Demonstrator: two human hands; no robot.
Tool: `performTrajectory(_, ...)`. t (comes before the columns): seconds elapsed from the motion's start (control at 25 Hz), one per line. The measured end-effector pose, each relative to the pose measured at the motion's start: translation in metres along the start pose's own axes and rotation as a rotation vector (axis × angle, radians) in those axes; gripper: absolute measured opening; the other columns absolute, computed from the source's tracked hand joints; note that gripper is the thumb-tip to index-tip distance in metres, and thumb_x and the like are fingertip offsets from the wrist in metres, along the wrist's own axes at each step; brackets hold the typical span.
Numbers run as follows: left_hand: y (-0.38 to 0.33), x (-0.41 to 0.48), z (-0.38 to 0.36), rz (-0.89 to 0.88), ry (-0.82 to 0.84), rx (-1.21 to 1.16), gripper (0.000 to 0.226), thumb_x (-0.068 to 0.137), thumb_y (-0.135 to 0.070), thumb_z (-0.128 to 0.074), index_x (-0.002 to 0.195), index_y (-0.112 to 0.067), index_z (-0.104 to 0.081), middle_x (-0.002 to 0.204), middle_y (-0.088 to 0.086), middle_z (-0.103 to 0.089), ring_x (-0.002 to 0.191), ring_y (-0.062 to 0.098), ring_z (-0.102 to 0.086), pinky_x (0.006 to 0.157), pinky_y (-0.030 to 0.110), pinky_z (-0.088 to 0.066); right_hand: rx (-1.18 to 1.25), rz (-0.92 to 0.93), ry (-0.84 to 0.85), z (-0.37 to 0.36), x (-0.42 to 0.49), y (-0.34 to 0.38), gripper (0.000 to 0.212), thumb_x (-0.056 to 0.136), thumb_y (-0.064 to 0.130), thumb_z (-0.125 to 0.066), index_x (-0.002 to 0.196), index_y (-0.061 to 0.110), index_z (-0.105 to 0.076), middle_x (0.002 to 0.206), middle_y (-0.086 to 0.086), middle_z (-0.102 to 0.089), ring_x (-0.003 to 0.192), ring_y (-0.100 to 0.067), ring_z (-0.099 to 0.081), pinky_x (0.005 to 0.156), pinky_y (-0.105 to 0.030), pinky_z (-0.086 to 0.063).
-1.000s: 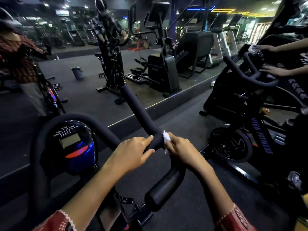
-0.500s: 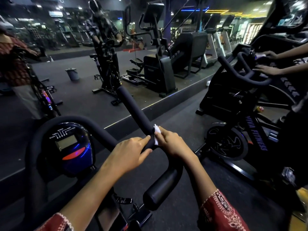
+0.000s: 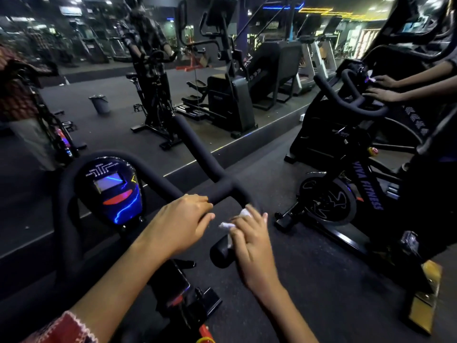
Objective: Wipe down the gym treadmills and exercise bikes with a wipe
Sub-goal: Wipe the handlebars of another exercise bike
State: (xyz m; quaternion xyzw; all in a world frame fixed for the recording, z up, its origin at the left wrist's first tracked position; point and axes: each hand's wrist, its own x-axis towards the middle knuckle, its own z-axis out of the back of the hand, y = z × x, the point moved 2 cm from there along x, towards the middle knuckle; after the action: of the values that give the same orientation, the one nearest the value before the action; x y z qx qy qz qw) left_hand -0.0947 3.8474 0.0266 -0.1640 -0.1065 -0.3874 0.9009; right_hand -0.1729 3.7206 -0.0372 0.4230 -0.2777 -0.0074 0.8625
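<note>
Head view looks down over the front of a black exercise bike (image 3: 170, 280) standing on the dark gym floor (image 3: 309, 280). Its foam-covered handlebar (image 3: 197, 149) loops round a blue console (image 3: 115, 191) with a small screen and a red strip. One horn of it reaches forward toward the mirror wall (image 3: 111, 125), and it ends in a short rear grip low in the middle of the frame. The left hand (image 3: 180, 226) grips the handlebar just left of where the horn branches off, fingers curled over the top of the bar and thumb below. The right hand (image 3: 252, 243) sits just beside it on the rear grip, its fingers folded round a crumpled white wipe (image 3: 238, 217) and pressing it against the foam. This hand is blurred, so the exact lie of each finger cannot be told. The wipe shows as a white bunch at the thumb side of the hand, touching the bar above the grip's round end cap. A red patterned sleeve (image 3: 61, 328) covers the left forearm at the bottom edge. Well apart on the right stands a second bike (image 3: 366, 189) lettered VIVA FITNESS, with another person's hands (image 3: 382, 94) resting on its handlebar. The mirror reflects a person at a bike, a stepper machine and a grey bucket (image 3: 100, 103).
</note>
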Motion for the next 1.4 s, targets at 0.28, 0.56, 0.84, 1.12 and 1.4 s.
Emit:
performTrajectory(0.28, -0.018, -0.086, 0.019, 0.138, -0.025, -0.09, 0.057, 0.078, -0.056, -0.04, 0.103, -0.017, -0.073, 0.097, -0.001, -0.072, 0.089, 0.021, -0.068, 0.075, 0.038, -0.056, -0.06, 0.337, -0.091, 0.01, 0.004, -0.018, 0.05, 0.102, 0.038, -0.034, 0.089, 0.005, -0.069, 0.082, -0.003, -0.061, 0.091, -0.019, -0.054, 0.105, -0.045, -0.033)
performTrajectory(0.56, -0.023, -0.141, 0.015, 0.156, -0.134, 0.03, 0.043, 0.081, -0.042, -0.045, 0.087, -0.011, -0.074, 0.079, -0.002, -0.07, 0.071, 0.02, -0.068, 0.055, 0.03, -0.057, -0.001, 0.319, -0.142, -0.014, -0.036, 0.019, 0.025, 0.098, 0.024, -0.045, 0.101, 0.012, -0.067, 0.095, 0.003, -0.06, 0.108, -0.016, -0.053, 0.112, -0.049, -0.023)
performTrajectory(0.84, 0.003, -0.229, 0.042, 0.206, -0.373, 0.053, 0.041, 0.089, -0.037, -0.05, 0.091, -0.004, -0.074, 0.092, 0.006, -0.072, 0.088, 0.019, -0.067, 0.082, 0.028, -0.048, 0.287, 0.388, 0.1, -0.032, -0.081, 0.12, 0.033, 0.102, 0.025, -0.037, 0.12, 0.011, -0.061, 0.111, 0.005, -0.056, 0.112, -0.019, -0.052, 0.1, -0.031, -0.039)
performTrajectory(1.12, 0.069, -0.336, 0.052, 0.097, -0.23, 0.146, 0.054, 0.091, -0.03, -0.045, 0.14, -0.009, -0.043, 0.146, 0.005, -0.042, 0.138, 0.019, -0.035, 0.115, 0.035, -0.022, -0.537, 0.557, -0.014, -0.134, -0.14, 0.172, 0.031, 0.096, 0.025, -0.042, 0.073, 0.015, -0.061, 0.068, -0.005, -0.056, 0.07, -0.026, -0.055, 0.091, -0.047, -0.047)
performTrajectory(1.4, 0.091, -0.34, 0.047, 0.061, -0.342, -0.006, 0.054, 0.091, -0.031, -0.048, 0.136, -0.001, -0.045, 0.144, 0.009, -0.043, 0.134, 0.022, -0.038, 0.115, 0.032, -0.023, -0.587, 0.824, -0.117, -0.136, -0.14, 0.162, 0.034, 0.096, 0.028, -0.044, 0.082, 0.006, -0.066, 0.077, -0.012, -0.06, 0.068, -0.03, -0.053, 0.069, -0.039, -0.045)
